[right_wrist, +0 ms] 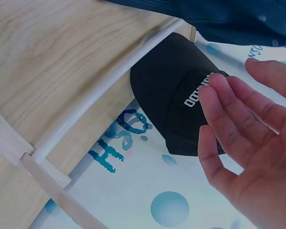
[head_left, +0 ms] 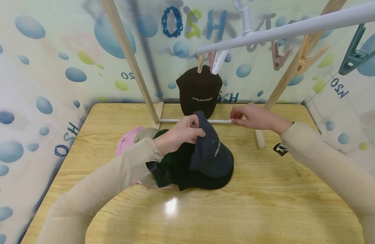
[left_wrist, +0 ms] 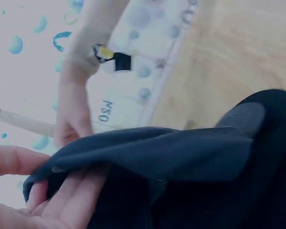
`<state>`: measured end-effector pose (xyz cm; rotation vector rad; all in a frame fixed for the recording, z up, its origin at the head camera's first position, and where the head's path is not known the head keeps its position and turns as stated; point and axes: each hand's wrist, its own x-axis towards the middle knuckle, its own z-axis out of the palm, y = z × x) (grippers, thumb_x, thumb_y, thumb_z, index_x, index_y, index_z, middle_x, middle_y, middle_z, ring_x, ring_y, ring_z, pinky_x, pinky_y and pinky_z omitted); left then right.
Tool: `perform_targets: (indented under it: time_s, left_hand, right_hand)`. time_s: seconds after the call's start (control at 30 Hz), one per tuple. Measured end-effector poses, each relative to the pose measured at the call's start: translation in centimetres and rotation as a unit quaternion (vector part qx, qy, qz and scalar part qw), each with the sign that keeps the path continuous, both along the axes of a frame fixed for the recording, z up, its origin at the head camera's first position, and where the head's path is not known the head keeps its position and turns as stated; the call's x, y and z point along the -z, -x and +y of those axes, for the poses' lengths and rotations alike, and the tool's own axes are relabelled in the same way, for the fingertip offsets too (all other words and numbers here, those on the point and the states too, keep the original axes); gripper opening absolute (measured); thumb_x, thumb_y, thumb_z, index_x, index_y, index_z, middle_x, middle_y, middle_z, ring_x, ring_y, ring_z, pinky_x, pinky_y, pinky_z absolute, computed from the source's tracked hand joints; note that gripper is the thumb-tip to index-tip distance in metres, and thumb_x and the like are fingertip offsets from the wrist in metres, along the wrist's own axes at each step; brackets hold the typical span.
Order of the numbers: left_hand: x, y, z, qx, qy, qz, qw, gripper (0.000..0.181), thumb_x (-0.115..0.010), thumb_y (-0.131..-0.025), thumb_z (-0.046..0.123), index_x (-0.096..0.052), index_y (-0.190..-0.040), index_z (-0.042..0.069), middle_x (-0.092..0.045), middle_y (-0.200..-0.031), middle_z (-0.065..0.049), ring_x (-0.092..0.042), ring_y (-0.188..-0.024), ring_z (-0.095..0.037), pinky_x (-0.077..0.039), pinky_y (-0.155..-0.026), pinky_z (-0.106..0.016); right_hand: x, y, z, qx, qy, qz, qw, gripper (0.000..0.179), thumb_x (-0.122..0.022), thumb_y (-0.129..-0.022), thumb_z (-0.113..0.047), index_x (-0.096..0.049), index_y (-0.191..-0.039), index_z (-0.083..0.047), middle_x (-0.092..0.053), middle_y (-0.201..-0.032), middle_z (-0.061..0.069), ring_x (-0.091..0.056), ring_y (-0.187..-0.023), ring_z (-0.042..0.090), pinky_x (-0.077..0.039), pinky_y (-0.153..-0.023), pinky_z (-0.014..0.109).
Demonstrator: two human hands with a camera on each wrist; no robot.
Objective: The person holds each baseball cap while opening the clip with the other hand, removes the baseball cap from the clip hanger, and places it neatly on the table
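My left hand (head_left: pixel 183 135) pinches the edge of a navy baseball cap (head_left: pixel 212 149), thumb on one side and fingers tucked inside. The cap tilts with its brim down, over a dark green cap (head_left: pixel 182 162) on the table, and white lettering runs across its front. In the left wrist view the cap's cloth (left_wrist: pixel 133 148) lies over my fingers. My right hand (head_left: pixel 251 117) is to the right of the navy cap and holds nothing. Its fingers (right_wrist: pixel 233 109) are loosely bent in the right wrist view. Behind hangs a black cap (head_left: pixel 199 91) with white lettering, below several clothespins.
A pink cap (head_left: pixel 129 139) and a beige cap (head_left: pixel 144 133) lie left under the pile. Wooden posts (head_left: pixel 132 64) stand either side, joined low by a white rod (head_left: pixel 219 121). Overhead, a white tube (head_left: pixel 282 32) carries clothespins, including a green one (head_left: pixel 355 54). The wooden table (head_left: pixel 236 217) meets a patterned backdrop.
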<state>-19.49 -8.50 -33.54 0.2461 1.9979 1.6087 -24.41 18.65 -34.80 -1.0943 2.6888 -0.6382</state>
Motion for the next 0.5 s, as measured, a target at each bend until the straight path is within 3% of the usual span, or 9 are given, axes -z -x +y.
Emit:
perform_targets:
  time_s: [0.13,0.27,0.37,0.5]
  left_hand:
    - [1.2,-0.5,-0.9,0.002,0.007,-0.037,0.9993,0.025,-0.056,-0.09,-0.002,-0.035,-0.079,0.005,-0.051,-0.08,-0.011,-0.065,-0.081,-0.022,-0.054,-0.079,-0.04]
    - [2.3,-0.9,-1.8,0.024,0.005,-0.059,0.998,0.016,-0.054,-0.09,-0.003,-0.04,-0.085,0.002,-0.054,-0.088,-0.015,-0.066,-0.083,-0.025,-0.054,-0.081,-0.041]
    - [2.9,-1.4,-2.4,0.036,0.009,-0.066,0.9971,0.009,-0.055,-0.091,-0.003,-0.048,-0.097,-0.003,-0.058,-0.091,-0.017,-0.067,-0.08,-0.025,-0.054,-0.078,-0.041]
    - [3.8,-2.0,-3.0,0.039,0.024,-0.074,0.9962,0.015,-0.057,-0.092,-0.005,-0.051,-0.105,-0.006,-0.062,-0.089,-0.018,-0.068,-0.074,-0.025,-0.056,-0.074,-0.04]
  right_hand:
    - [0.0,0.7,-0.4,0.012,0.003,0.012,0.9999,0.007,-0.063,-0.091,-0.003,-0.064,-0.097,0.0,-0.067,-0.088,0.007,-0.065,-0.081,0.023,-0.051,-0.074,0.044]
    - [-0.2,1.7,-0.7,0.047,0.004,0.016,0.9988,0.008,-0.064,-0.091,-0.003,-0.062,-0.098,0.001,-0.066,-0.09,0.01,-0.064,-0.085,0.027,-0.05,-0.078,0.047]
    - [-0.5,3.0,-0.9,0.069,0.01,0.03,0.9971,0.013,-0.063,-0.091,-0.004,-0.062,-0.102,0.004,-0.065,-0.096,0.015,-0.062,-0.092,0.032,-0.047,-0.083,0.048]
    - [-1.2,5.1,-1.2,0.101,0.03,0.049,0.9932,0.023,-0.058,-0.094,-0.007,-0.058,-0.111,0.008,-0.06,-0.109,0.023,-0.056,-0.104,0.039,-0.042,-0.091,0.051]
